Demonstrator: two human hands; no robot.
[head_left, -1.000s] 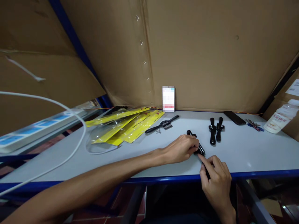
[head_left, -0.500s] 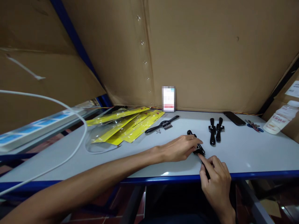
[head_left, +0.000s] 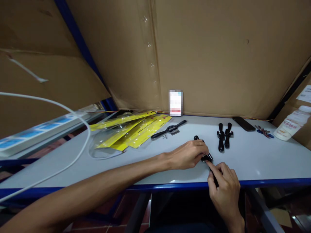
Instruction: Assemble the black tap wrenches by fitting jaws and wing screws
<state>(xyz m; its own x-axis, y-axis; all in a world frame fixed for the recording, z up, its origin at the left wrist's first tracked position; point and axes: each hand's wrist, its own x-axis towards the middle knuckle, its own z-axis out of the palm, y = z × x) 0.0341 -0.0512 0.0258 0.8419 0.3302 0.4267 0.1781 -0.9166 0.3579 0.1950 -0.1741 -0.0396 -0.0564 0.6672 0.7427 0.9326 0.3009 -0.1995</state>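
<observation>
Near the table's front edge, both my hands are on a black spokeshave (head_left: 209, 157) set at a slant. My right hand (head_left: 225, 184) is closed around its near handle, index finger reaching to the metal middle. From the left, my left hand (head_left: 193, 154) bends its fingers in a pinch at the tool's middle; the exact part between the fingertips is hidden. Beyond it, the far handle sticks out. Two more black spokeshaves, one (head_left: 221, 137) beside the other (head_left: 227, 135), lie to the right. Another spokeshave (head_left: 170, 130) lies further back, with a small metal screw (head_left: 165, 137) near it.
Yellow carded plastic packages (head_left: 138, 132) lie overlapping at the left, beside a white cable (head_left: 85, 123) and a power strip (head_left: 36, 129). A lit screen (head_left: 175, 103) leans against the cardboard wall. A dark phone (head_left: 244, 123), small keys (head_left: 264, 131) and a white bottle (head_left: 291, 124) are at the right.
My left hand's fingers have curled in closer over the middle of the spokeshave; one finger was stretched out before. My right hand keeps its place.
</observation>
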